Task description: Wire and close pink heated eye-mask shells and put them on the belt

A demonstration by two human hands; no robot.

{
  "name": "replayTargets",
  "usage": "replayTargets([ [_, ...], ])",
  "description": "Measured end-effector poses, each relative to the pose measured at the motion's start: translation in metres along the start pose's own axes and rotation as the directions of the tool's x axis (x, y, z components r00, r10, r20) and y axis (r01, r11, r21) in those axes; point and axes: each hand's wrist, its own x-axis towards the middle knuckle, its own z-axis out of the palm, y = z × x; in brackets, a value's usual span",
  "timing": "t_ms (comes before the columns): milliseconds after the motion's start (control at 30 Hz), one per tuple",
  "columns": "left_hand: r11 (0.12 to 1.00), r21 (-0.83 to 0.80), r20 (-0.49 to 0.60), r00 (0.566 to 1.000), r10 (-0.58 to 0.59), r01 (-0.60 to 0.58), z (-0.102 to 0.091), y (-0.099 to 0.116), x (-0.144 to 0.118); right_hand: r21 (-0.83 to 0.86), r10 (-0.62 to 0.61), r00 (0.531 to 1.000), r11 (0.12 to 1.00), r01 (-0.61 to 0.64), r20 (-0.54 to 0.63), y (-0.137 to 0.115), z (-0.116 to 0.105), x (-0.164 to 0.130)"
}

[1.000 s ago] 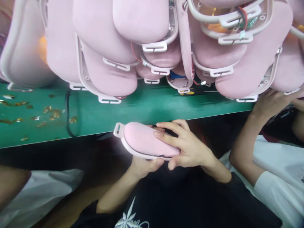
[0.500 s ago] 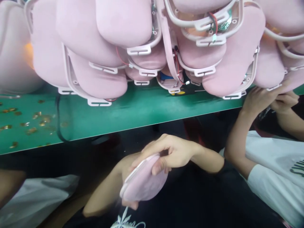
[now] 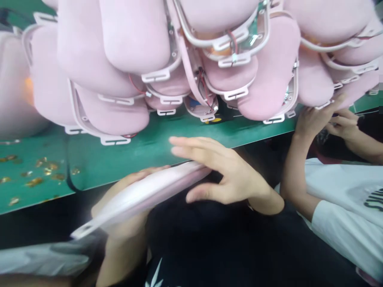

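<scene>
A pink padded shell (image 3: 143,193) with a white plastic rim and a slotted tab lies edge-on to me, just below the green table's front edge (image 3: 149,149). My left hand (image 3: 122,207) grips it from underneath, its fingers wrapped around the far side. Fingers spread, my right hand (image 3: 221,171) rests against the shell's right end. The whole piece is motion-blurred.
A large heap of similar pink shells (image 3: 167,59) with white rims, wires and circuit boards covers the back of the table. Small brass bits (image 3: 36,173) and a black cable (image 3: 69,175) lie at the left. A neighbour's hands (image 3: 323,115) in white sleeves reach into the heap at right.
The shell has swung from hanging down in front of my body to nearly level and edge-on, tab pointing left. My right hand has loosened from a pinch to spread fingers. The view has shifted right.
</scene>
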Motion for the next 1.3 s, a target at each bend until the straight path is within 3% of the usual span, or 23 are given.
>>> replayTargets([
  [100,0.977,-0.21,0.059,0.998,-0.014,0.026,0.009,-0.026,0.009,-0.029,0.038,0.998,0.999,-0.039,-0.059,0.018,0.004,-0.014],
  [167,0.977,-0.206,0.141,0.989,-0.033,0.062,0.007,-0.033,0.022,-0.115,0.003,0.991,0.993,-0.018,-0.133,0.028,0.007,-0.022],
  [200,0.984,-0.176,0.198,0.98,0.011,0.025,0.004,-0.033,0.03,-0.183,-0.029,0.986,0.983,-0.002,-0.165,0.031,0.009,-0.023],
  [300,0.97,0.127,0.378,0.915,0.144,-0.205,-0.007,-0.014,0.054,-0.383,-0.122,0.976,0.923,0.044,-0.181,0.034,0.009,-0.022],
  [367,0.834,0.459,0.439,0.894,0.089,-0.308,-0.011,0.003,0.066,-0.438,-0.148,0.974,0.897,0.06,-0.17,0.035,0.009,-0.019],
  [467,0.683,0.645,0.454,0.891,0.018,-0.343,-0.007,0.02,0.075,-0.376,-0.084,0.981,0.927,0.011,-0.178,0.04,0.012,-0.021],
  [600,0.675,0.618,0.511,0.858,0.044,-0.402,0.005,0.016,0.071,-0.275,-0.045,0.966,0.961,-0.028,-0.254,0.049,0.026,-0.031],
  [733,0.664,0.519,0.51,0.818,0.265,-0.538,0.013,0.0,0.057,-0.25,-0.105,0.916,0.968,0.004,-0.388,0.052,0.037,-0.031],
  [800,0.66,0.503,0.471,0.817,0.332,-0.558,0.014,-0.005,0.053,-0.271,-0.127,0.912,0.962,0.018,-0.39,0.053,0.037,-0.028],
  [900,0.656,0.523,0.477,0.825,0.303,-0.544,0.014,-0.001,0.054,-0.314,-0.17,0.927,0.948,0.061,-0.334,0.056,0.031,-0.025],
  [1000,0.554,0.601,0.58,0.791,0.194,-0.576,0.02,0.011,0.061,-0.312,-0.163,0.954,0.947,0.08,-0.251,0.06,0.026,-0.027],
  [1100,0.454,0.61,0.631,0.744,0.218,-0.65,0.031,0.02,0.067,-0.257,-0.109,0.955,0.966,0.036,-0.275,0.067,0.031,-0.033],
  [1233,0.383,0.576,0.658,0.688,0.307,-0.722,0.039,0.015,0.068,-0.122,-0.11,0.87,0.991,0.057,-0.481,0.071,0.046,-0.038],
  [1300,0.352,0.581,0.653,0.679,0.335,-0.734,0.038,0.01,0.069,-0.137,-0.103,0.852,0.99,0.037,-0.513,0.071,0.051,-0.036],
])
